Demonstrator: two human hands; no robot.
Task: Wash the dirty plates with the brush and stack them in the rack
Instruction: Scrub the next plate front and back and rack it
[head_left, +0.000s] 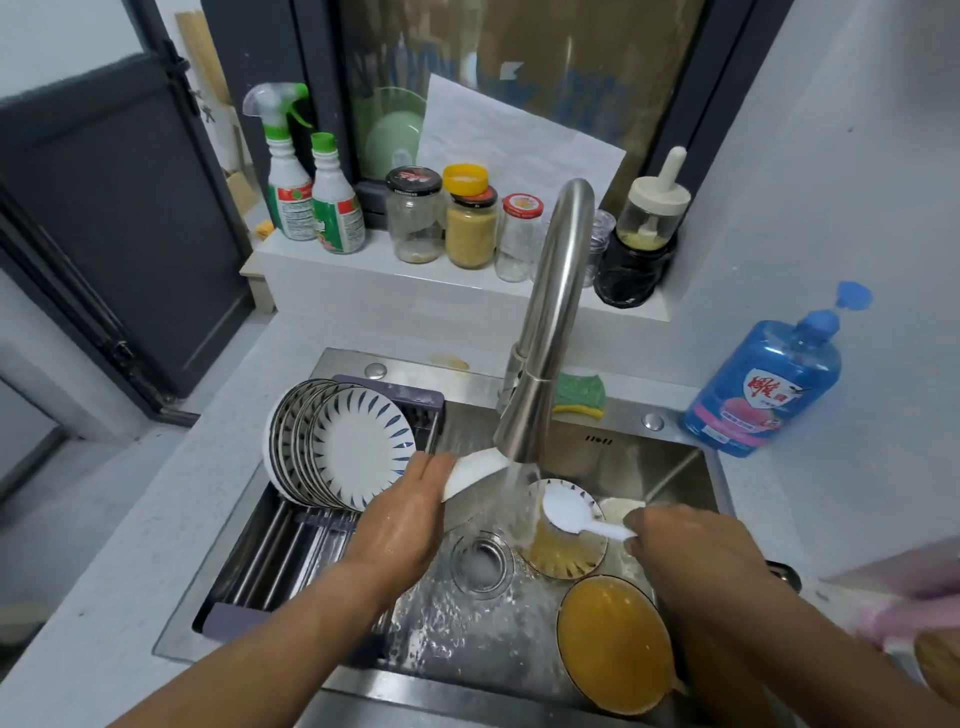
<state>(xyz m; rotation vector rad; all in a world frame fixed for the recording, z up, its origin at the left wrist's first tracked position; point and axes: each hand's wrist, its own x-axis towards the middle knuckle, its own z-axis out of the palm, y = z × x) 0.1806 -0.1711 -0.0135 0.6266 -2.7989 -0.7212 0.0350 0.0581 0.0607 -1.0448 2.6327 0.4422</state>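
Observation:
My left hand (402, 512) holds a white plate (475, 470) tilted under the running faucet (540, 332), its back toward me. My right hand (691, 545) grips the handle of a white dish brush (571, 514), whose head hangs over a dirty plate (566, 551) smeared with yellow sauce on the sink floor. A second plate (615, 644) coated in orange sauce lies at the sink's near right. Several clean blue-patterned plates (343, 452) stand upright in the rack (291, 551) over the sink's left side.
Steel sink (639, 457) with a drain (480, 561) in the middle and water pooling. A green sponge (579, 395) lies behind the faucet. Blue soap bottle (769, 384) on the right counter. Jars and spray bottles line the sill (363, 270).

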